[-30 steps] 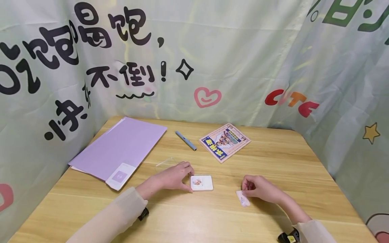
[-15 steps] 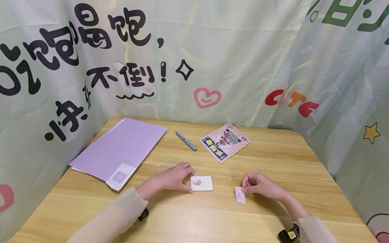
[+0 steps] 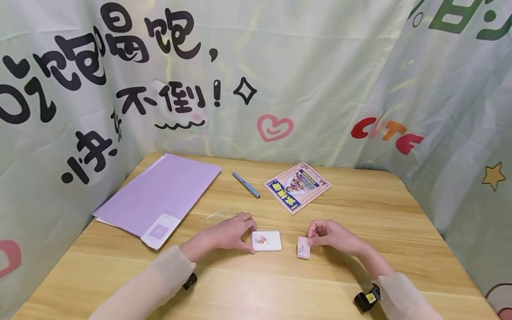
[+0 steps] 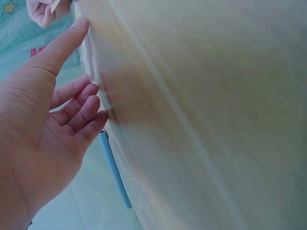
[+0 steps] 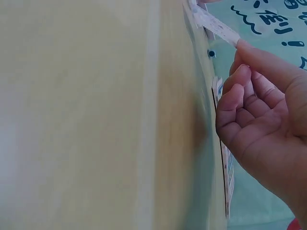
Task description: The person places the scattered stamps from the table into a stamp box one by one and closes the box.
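My left hand [image 3: 230, 233] holds a flat white rectangular case [image 3: 274, 242] by its left end, thumb at the near corner and fingers at the far one. On the left part of the case sits a small square sticker [image 3: 261, 240] with a coloured picture. To the right, my right hand [image 3: 338, 236] pinches a small pale pink printed sticker [image 3: 303, 250] by its edge, a short way from the case. In the right wrist view, this sticker [image 5: 218, 28] sticks out thinly from thumb and forefinger, the other fingers curled loosely below.
A clear plastic lid [image 3: 219, 215] lies behind the left hand. A purple folder [image 3: 164, 195] covers the table's left side. Farther back are a blue pen [image 3: 246, 185] and a pink printed booklet [image 3: 298, 187]. A printed curtain [image 3: 312, 80] encloses the table [image 3: 248, 293].
My right hand has moved left and slightly away from me, bringing the pink sticker closer to the white case; the sticker has turned more upright. My left hand stays on the case.
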Demonstrator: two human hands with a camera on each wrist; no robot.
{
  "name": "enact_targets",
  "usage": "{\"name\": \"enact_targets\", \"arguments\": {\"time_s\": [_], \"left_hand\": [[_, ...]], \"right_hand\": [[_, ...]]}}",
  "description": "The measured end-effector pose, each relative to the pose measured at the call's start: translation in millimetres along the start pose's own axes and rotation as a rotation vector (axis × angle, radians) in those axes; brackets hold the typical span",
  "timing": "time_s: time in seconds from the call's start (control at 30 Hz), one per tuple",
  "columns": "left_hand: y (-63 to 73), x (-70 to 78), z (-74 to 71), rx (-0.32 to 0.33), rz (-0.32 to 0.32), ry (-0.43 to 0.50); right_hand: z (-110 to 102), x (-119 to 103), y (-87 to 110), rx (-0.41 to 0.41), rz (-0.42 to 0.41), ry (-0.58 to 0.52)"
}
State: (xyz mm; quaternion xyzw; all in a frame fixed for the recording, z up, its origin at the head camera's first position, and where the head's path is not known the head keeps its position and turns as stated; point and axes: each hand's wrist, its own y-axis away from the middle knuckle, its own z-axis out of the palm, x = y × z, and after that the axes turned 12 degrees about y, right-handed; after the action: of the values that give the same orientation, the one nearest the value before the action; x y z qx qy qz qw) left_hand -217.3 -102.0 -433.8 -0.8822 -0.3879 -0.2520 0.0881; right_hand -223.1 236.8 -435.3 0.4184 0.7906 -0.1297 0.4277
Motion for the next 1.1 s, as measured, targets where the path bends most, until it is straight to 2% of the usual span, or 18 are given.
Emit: {"name": "enact_targets", "arguments": {"time_s": [0.8,1.1], "left_hand": [[-0.5,1.4,-1.8,-0.011,-0.006,0.001],[0.1,2.4,-1.4,-0.002,-0.001,0.010]], "right_hand": [[14.5,-21.4,-54.9,-0.042,0.025,-0.004],[18.6,-23.9,-65.1,-0.060,-0.029,-0.035]]}}
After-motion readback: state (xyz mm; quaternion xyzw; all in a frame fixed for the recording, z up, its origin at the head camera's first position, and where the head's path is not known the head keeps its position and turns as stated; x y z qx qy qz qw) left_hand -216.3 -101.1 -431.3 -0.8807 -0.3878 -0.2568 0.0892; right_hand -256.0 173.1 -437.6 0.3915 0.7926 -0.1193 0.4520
